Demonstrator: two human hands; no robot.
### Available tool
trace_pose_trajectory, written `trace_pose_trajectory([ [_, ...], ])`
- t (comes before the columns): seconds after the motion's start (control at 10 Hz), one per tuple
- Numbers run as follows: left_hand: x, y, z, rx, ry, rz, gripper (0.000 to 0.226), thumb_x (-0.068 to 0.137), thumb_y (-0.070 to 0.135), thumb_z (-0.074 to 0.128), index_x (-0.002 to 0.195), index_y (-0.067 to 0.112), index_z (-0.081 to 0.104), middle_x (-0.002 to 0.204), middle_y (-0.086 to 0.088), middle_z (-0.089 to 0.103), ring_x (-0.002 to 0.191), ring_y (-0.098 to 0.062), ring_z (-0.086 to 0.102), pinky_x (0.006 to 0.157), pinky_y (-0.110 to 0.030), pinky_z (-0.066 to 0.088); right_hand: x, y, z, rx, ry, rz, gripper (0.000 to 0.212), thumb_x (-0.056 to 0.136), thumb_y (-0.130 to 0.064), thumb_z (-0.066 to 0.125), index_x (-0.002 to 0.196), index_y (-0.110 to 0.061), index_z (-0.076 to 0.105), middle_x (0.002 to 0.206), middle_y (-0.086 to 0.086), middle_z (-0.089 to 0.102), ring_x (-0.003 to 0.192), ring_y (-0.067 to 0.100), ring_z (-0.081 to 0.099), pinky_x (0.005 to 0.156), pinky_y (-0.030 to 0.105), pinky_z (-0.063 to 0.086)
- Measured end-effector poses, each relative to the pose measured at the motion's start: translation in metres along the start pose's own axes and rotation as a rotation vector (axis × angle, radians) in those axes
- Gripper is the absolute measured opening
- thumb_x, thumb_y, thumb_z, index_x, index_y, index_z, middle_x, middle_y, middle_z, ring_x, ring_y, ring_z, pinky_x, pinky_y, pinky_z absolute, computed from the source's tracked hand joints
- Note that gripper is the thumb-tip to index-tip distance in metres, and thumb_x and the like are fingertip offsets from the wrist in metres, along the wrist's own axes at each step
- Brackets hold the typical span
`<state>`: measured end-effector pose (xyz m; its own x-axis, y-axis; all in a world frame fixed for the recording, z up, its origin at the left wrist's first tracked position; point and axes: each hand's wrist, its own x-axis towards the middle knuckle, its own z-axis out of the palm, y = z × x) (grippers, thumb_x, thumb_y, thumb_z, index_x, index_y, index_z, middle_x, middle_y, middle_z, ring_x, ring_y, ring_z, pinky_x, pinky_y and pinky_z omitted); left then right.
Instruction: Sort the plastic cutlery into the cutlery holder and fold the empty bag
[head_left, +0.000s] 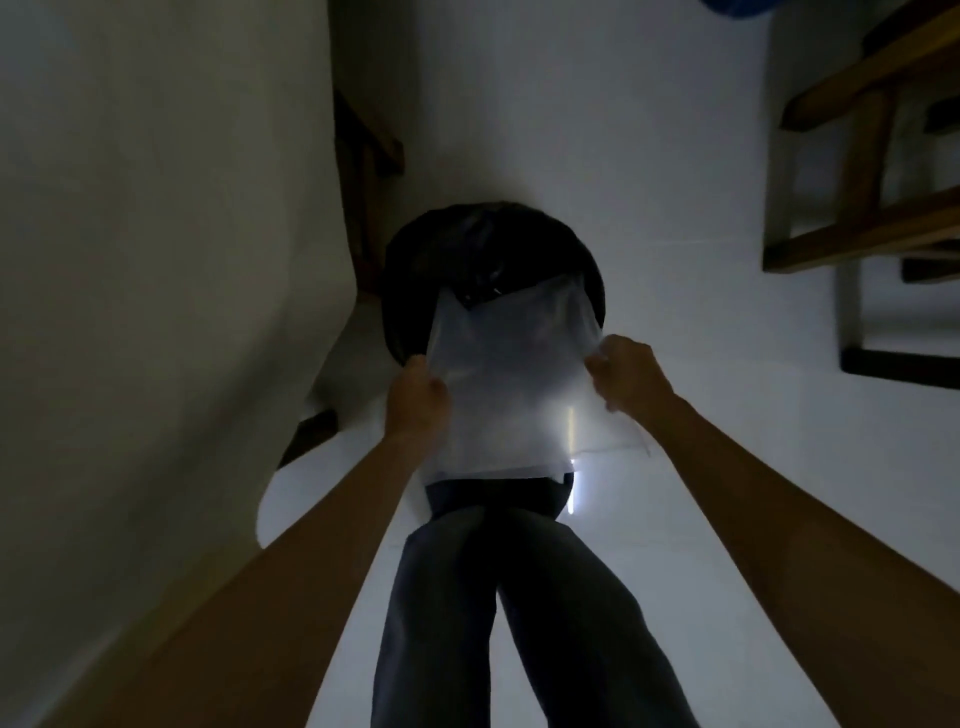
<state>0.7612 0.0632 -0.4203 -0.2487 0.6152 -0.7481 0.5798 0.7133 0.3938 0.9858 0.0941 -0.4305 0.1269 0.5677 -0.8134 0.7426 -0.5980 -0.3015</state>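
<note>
Above the black-lined bin (491, 270), the empty bag (509, 384) hangs stretched flat between both hands. Left hand (418, 392) and right hand (626, 371) each grip a side edge, clenched, probably to shake it out or flatten it before folding.

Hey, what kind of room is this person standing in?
Probably a dim dining or kitchen area at home: a white tiled floor, wooden furniture legs, and a bin lined with a black bag, over which both hands hold a clear bag.
</note>
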Motion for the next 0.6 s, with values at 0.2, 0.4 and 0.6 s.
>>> trace_pose_trajectory([
  [0.2, 0.053, -0.024, 0.029, 0.251, 0.0, 0.055, 0.02, 0.095, 0.001, 0.039, 0.106, -0.008, 0.053, 0.095, -0.023, 0.057, 0.084, -0.033, 0.056, 0.066, -0.032, 0.037, 0.06, -0.002, 0.037, -0.283, -0.082, 0.053, 0.018, 0.091, -0.004, 0.051, 0.106, 0.004, 0.057, 0.106, 0.021, 0.063, 0.095, 0.038, 0.064, 0.083, 0.042, 0.052],
  [0.4, 0.073, -0.015, 0.043, 0.417, -0.041, 0.069, 0.028, 0.094, 0.005, 0.047, 0.118, -0.009, 0.051, 0.121, -0.024, 0.05, 0.104, -0.039, 0.057, 0.083, -0.042, 0.048, 0.074, -0.018, 0.056, -0.459, -0.01, -0.029, 0.025, 0.094, -0.004, 0.047, 0.116, 0.004, 0.054, 0.118, 0.023, 0.057, 0.108, 0.04, 0.058, 0.083, 0.041, 0.046],
  [0.6, 0.037, 0.003, 0.017, 0.391, -0.08, 0.113, 0.039, 0.094, 0.011, 0.048, 0.128, -0.006, 0.039, 0.132, -0.022, 0.036, 0.104, -0.04, 0.055, 0.078, -0.039, 0.044, 0.035, -0.026, 0.043, -0.382, 0.064, 0.0, 0.033, 0.094, -0.005, 0.047, 0.125, 0.005, 0.045, 0.123, 0.025, 0.055, 0.11, 0.041, 0.058, 0.089, 0.045, 0.049],
])
